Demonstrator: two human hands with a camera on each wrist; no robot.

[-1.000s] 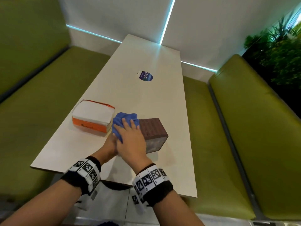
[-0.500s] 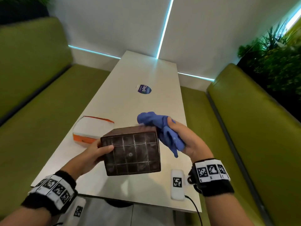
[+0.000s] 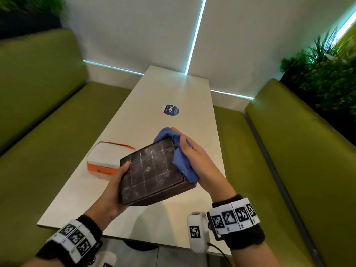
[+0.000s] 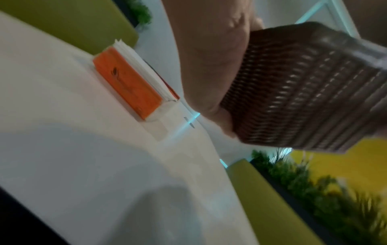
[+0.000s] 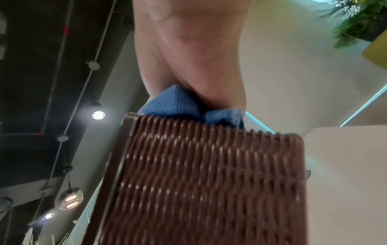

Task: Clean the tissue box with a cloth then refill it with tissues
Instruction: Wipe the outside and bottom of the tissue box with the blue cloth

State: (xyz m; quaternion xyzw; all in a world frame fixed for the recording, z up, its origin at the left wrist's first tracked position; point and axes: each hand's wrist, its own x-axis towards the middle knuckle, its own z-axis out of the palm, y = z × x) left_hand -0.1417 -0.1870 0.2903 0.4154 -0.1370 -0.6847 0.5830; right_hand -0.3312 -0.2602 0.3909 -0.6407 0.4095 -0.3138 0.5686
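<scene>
Above the table (image 3: 173, 89), left hand (image 3: 113, 191) gripping tilted tissue box (image 3: 152, 170), right hand (image 3: 196, 160) fingers (image 3: 176, 131) clutching cloth (image 3: 183, 164).

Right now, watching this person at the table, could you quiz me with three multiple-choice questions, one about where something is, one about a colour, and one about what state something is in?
1. Where is the tissue pack?
A. On the table, left of the held box
B. On the green bench
C. Inside the brown box

2. What colour is the cloth?
A. Orange
B. Blue
C. White

3. What state is the tissue box in?
A. Flat on the table
B. Lying on the bench
C. Lifted and tilted off the table

Answers:
1. A: the head view shows the orange and white pack lying on the table beside the left hand.
2. B: the right hand grips a blue cloth against the box's edge.
3. C: the left hand holds the box clear above the tabletop, its gridded face turned towards the camera.
</scene>
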